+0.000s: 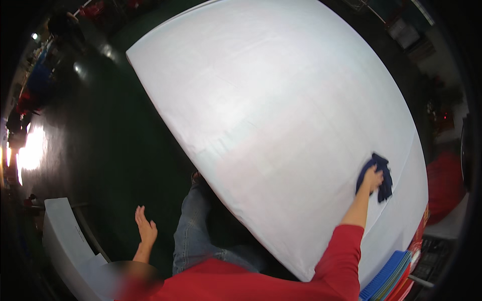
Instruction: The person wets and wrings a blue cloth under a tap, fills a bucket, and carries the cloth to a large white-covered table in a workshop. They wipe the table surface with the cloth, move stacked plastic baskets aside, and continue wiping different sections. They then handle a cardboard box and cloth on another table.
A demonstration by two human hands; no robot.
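Observation:
A large table under a white cover [281,115] stretches from the lower right to the top. On its right part lies a dark blue cloth [384,180], bunched up with its edges spread out. My right hand [372,179] presses down on this cloth, fingers closed over it, the arm reaching out in a red sleeve. Away from the table, my left hand [145,227] hangs in the air over the dark floor. Its fingers are stretched out and nothing is in it.
Blue and other coloured plastic trays [389,273] are stacked at the table's lower right edge. A white box-shaped piece [68,236] stands at lower left. Dark green floor [115,135] lies left of the table. At the far upper left is another person [65,27].

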